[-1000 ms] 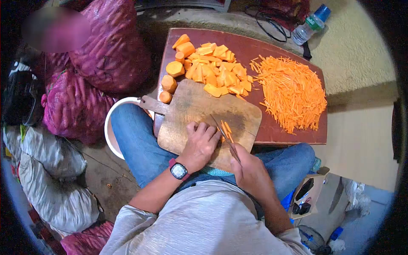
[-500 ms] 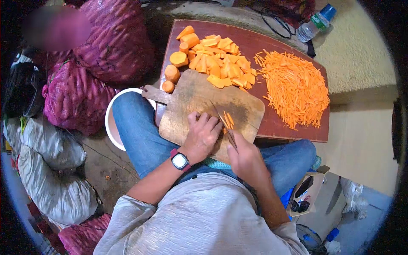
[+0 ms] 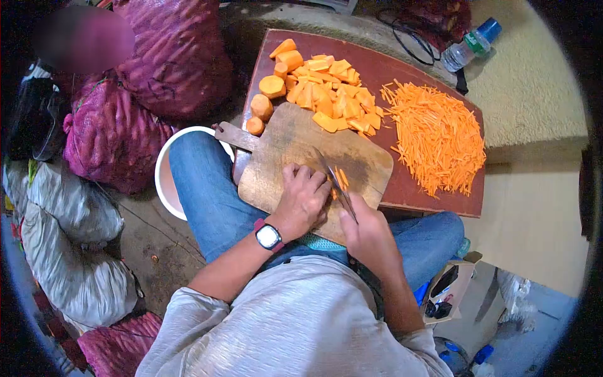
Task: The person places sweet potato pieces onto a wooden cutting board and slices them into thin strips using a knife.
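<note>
A wooden cutting board [image 3: 282, 151] lies partly on the red-brown table and reaches over my lap. My right hand [image 3: 370, 232] grips a knife [image 3: 336, 181], its blade slanting up and left across the board. Beside the blade, my left hand [image 3: 303, 200] presses down with curled fingers; whatever lies under them is mostly hidden. A few thin carrot strips [image 3: 341, 178] rest just right of the blade. Beyond the board sit a pile of carrot slices [image 3: 336, 94] and several carrot chunks [image 3: 272, 87]. Shredded carrot [image 3: 436, 138] forms a large heap on the right.
The red-brown table [image 3: 370, 60] carries the carrots. A white basin [image 3: 164, 176] stands by my left knee. Pink mesh sacks [image 3: 116, 138] and white sacks [image 3: 69, 264] crowd the left. A water bottle [image 3: 468, 47] lies on the ledge at the upper right.
My right hand and the knife have shifted slightly down and right, and the blade has tilted. My left hand stays nearly in place. The whole view has shifted a little.
</note>
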Available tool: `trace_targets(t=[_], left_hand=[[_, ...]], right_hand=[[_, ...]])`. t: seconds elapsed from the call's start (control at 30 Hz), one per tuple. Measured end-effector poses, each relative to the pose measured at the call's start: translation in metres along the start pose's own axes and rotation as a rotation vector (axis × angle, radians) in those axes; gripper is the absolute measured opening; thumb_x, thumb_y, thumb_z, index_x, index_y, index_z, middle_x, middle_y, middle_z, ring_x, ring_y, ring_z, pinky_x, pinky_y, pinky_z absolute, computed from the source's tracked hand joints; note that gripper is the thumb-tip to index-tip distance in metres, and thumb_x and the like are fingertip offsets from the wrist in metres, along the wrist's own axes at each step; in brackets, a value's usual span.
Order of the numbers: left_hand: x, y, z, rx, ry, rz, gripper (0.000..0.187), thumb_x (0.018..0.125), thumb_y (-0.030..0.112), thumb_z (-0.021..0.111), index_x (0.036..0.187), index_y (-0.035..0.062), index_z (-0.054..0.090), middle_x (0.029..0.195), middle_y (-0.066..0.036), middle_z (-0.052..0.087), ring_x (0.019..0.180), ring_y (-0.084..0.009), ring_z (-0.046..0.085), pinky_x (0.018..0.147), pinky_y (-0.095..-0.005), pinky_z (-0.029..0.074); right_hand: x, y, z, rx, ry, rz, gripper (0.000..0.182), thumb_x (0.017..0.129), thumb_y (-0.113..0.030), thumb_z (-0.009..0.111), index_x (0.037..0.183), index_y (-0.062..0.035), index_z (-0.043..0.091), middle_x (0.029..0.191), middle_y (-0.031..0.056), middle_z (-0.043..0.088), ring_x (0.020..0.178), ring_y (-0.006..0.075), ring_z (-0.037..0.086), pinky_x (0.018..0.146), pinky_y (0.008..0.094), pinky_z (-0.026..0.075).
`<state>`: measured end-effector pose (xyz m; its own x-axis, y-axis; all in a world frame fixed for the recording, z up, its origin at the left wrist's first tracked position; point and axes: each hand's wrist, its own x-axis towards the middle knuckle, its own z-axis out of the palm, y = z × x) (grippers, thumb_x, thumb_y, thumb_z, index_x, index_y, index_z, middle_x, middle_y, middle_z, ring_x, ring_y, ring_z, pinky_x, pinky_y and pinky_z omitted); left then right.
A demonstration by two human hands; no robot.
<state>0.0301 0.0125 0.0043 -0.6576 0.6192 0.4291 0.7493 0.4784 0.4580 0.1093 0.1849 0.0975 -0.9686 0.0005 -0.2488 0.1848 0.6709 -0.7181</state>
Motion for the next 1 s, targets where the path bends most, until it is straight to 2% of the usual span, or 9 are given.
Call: trace_targets(t=[0.07, 0.23, 0.3, 0.5, 0.6, 0.67, 0.7, 0.77, 1.0], left_hand=[[0.0, -0.002, 0.001, -0.007, 0.008, -0.007, 0.04, 0.071, 0.014, 0.08, 0.108, 0.0008, 0.076, 0.108, -0.011, 0.066, 0.102, -0.0321, 0.059, 0.1, -0.0539, 0.04], [-0.001, -0.002, 0.002, -0.02, -0.007, -0.004, 0.038, 0.071, 0.014, 0.08, 0.106, 0.0012, 0.077, 0.108, -0.012, 0.066, 0.103, -0.0324, 0.059, 0.101, -0.0536, 0.039], [-0.002, -0.003, 0.004, -0.011, -0.017, -0.017, 0.059, 0.056, 0.014, 0.086, 0.114, 0.0033, 0.075, 0.109, -0.01, 0.064, 0.108, -0.034, 0.059, 0.106, -0.0538, 0.039], [-0.003, -0.002, 0.001, -0.045, -0.028, -0.044, 0.057, 0.058, 0.012, 0.085, 0.113, 0.0029, 0.075, 0.109, -0.011, 0.063, 0.109, -0.0342, 0.058, 0.106, -0.0546, 0.039], [-0.003, -0.003, 0.002, -0.041, -0.041, -0.032, 0.056, 0.059, 0.013, 0.083, 0.114, 0.0022, 0.075, 0.109, -0.011, 0.063, 0.11, -0.0343, 0.058, 0.107, -0.0541, 0.039], [-0.002, -0.002, 0.002, -0.033, -0.035, -0.021, 0.055, 0.06, 0.013, 0.083, 0.113, 0.002, 0.075, 0.108, -0.011, 0.062, 0.11, -0.0343, 0.058, 0.106, -0.0539, 0.039], [-0.002, -0.003, 0.001, -0.024, -0.027, -0.024, 0.054, 0.06, 0.013, 0.082, 0.112, 0.0017, 0.075, 0.108, -0.012, 0.062, 0.109, -0.0343, 0.057, 0.106, -0.0537, 0.039], [-0.002, -0.004, 0.003, -0.012, -0.013, -0.023, 0.054, 0.06, 0.013, 0.082, 0.112, 0.0016, 0.075, 0.107, -0.012, 0.062, 0.109, -0.0344, 0.057, 0.106, -0.0535, 0.039], [-0.001, -0.004, 0.003, -0.02, 0.008, -0.015, 0.047, 0.062, 0.013, 0.08, 0.107, 0.0021, 0.075, 0.107, -0.012, 0.061, 0.11, -0.035, 0.057, 0.104, -0.053, 0.039]], right_hand=[[-0.02, -0.002, -0.004, 0.034, 0.021, 0.005, 0.028, 0.105, -0.011, 0.06, 0.13, 0.001, 0.058, 0.102, 0.0333, 0.07, 0.099, 0.0555, 0.068, 0.081, 0.0571, 0.054], [-0.006, 0.0, 0.009, -0.003, 0.07, 0.004, 0.027, 0.104, -0.008, 0.059, 0.13, 0.0011, 0.059, 0.102, 0.0332, 0.069, 0.099, 0.0553, 0.068, 0.081, 0.0559, 0.054], [-0.002, -0.004, 0.005, -0.013, 0.056, 0.016, 0.027, 0.104, -0.007, 0.058, 0.13, 0.0012, 0.059, 0.102, 0.0332, 0.069, 0.1, 0.0554, 0.068, 0.082, 0.0551, 0.055], [-0.026, -0.001, 0.002, 0.037, 0.014, 0.071, 0.029, 0.104, -0.008, 0.06, 0.131, 0.0021, 0.06, 0.1, 0.033, 0.069, 0.099, 0.0549, 0.068, 0.081, 0.0539, 0.055], [-0.013, 0.004, 0.01, 0.027, 0.087, -0.01, 0.03, 0.105, -0.008, 0.059, 0.133, 0.0028, 0.06, 0.1, 0.0323, 0.069, 0.099, 0.055, 0.068, 0.081, 0.0509, 0.056], [0.0, -0.005, 0.004, -0.007, 0.027, 0.048, 0.035, 0.104, -0.015, 0.061, 0.136, 0.0008, 0.057, 0.105, 0.0341, 0.071, 0.1, 0.0549, 0.07, 0.083, 0.0597, 0.056], [-0.004, -0.005, 0.003, -0.006, 0.032, 0.045, 0.035, 0.104, -0.015, 0.061, 0.136, 0.0008, 0.057, 0.105, 0.0341, 0.071, 0.1, 0.0549, 0.07, 0.083, 0.0597, 0.056], [-0.017, -0.003, 0.002, 0.073, 0.082, -0.015, 0.032, 0.105, -0.009, 0.059, 0.134, 0.0037, 0.06, 0.097, 0.0312, 0.069, 0.096, 0.0546, 0.068, 0.081, 0.0486, 0.056], [-0.004, -0.011, 0.005, -0.009, 0.059, 0.081, 0.031, 0.105, -0.009, 0.059, 0.133, 0.0036, 0.061, 0.094, 0.0304, 0.069, 0.089, 0.0525, 0.068, 0.078, 0.0473, 0.055]])
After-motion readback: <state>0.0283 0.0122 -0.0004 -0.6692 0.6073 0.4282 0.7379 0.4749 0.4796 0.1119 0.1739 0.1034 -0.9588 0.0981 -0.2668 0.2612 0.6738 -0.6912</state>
